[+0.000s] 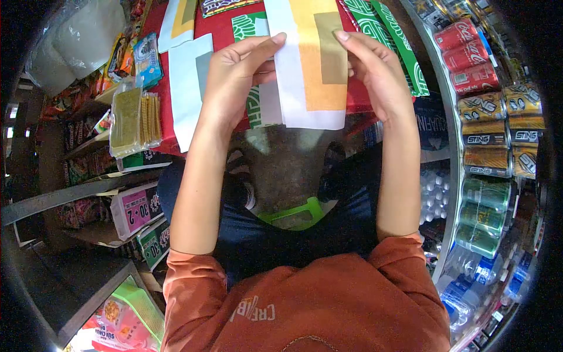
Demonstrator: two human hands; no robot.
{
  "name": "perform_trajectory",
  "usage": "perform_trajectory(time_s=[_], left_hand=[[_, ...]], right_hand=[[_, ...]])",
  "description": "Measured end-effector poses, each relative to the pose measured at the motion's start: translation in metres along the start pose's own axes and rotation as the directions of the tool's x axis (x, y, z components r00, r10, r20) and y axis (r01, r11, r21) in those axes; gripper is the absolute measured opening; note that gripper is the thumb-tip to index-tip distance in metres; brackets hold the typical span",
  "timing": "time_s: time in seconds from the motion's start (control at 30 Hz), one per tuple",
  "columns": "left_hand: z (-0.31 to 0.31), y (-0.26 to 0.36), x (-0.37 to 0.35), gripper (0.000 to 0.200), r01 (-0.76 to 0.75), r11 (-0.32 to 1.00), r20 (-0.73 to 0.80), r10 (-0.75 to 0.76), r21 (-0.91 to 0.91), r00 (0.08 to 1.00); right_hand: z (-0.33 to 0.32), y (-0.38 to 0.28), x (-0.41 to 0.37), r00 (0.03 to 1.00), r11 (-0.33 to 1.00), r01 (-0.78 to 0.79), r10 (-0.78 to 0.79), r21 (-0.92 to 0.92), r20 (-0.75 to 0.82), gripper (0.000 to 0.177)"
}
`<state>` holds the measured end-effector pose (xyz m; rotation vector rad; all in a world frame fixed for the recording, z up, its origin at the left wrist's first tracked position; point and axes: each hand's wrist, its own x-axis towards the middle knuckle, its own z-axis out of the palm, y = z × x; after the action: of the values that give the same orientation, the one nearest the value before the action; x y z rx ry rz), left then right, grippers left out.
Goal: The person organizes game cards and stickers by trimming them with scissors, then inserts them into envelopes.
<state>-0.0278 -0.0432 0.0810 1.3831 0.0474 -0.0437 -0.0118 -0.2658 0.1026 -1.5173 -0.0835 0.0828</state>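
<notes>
Here, the left hand [237, 73] is pinching the left edge of a white-and-orange paper envelope [314, 70], held up before the red-covered counter [214, 35], while the right hand [375, 76] is clamping the right edge. Even pressure from both sides is probably keeping it flat. The envelope is hiding its back face and any fingers behind it.

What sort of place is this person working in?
Probably a small grocery shop: stacked Sting cans and red soda cans line one side, bagged goods and a price sign the other. The left hand and right hand hold a white-and-orange paper.
</notes>
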Motion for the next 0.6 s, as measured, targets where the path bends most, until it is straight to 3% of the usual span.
perform_trajectory(time_s=[0.07, 0.17, 0.2, 0.23, 0.33, 0.37, 0.47, 0.6], left_hand=[[0.003, 0.002, -0.002, 0.030, 0.006, 1.000, 0.000, -0.006, 0.011, 1.000], [0.004, -0.001, 0.000, 0.032, -0.108, 0.993, 0.015, 0.107, 0.050, 0.994], [0.006, 0.003, 0.002, 0.033, -0.309, 0.920, -0.078, 0.335, 0.241, 0.939], [0.008, 0.009, 0.004, 0.034, -0.458, 0.774, -0.121, 0.555, 0.437, 0.823], [0.018, 0.047, -0.010, 0.036, -0.627, 0.374, 0.017, 0.850, 0.684, 0.526], [0.013, 0.061, -0.018, 0.048, -0.627, 0.250, 0.142, 0.851, 0.738, 0.506], [0.011, 0.087, -0.028, 0.061, -0.709, -0.110, 0.487, 0.798, 0.696, 0.354], [0.018, 0.121, -0.047, 0.047, -0.823, -0.211, 0.736, 0.598, 0.527, 0.318]], right_hand=[[0.000, 0.001, 0.000, 0.997, 0.998, 0.060, -0.060, -0.012, -0.038, 0.026], [-0.004, 0.000, 0.001, 0.981, 0.976, 0.182, -0.189, -0.124, -0.052, 0.026], [-0.004, -0.007, -0.001, 0.969, 0.953, 0.225, -0.240, -0.202, -0.052, 0.025], [-0.004, -0.014, -0.004, 0.955, 0.923, 0.267, -0.291, -0.277, -0.049, 0.025], [-0.004, -0.048, -0.021, 0.943, 0.868, 0.322, -0.328, -0.379, 0.050, 0.021], [-0.001, -0.062, -0.030, 0.930, 0.770, 0.347, -0.357, -0.536, 0.089, 0.019], [0.006, -0.094, -0.048, 0.838, 0.456, 0.518, -0.440, -0.724, 0.322, 0.019], [0.009, -0.111, -0.058, 0.738, 0.256, 0.654, -0.424, -0.712, 0.526, 0.017]])
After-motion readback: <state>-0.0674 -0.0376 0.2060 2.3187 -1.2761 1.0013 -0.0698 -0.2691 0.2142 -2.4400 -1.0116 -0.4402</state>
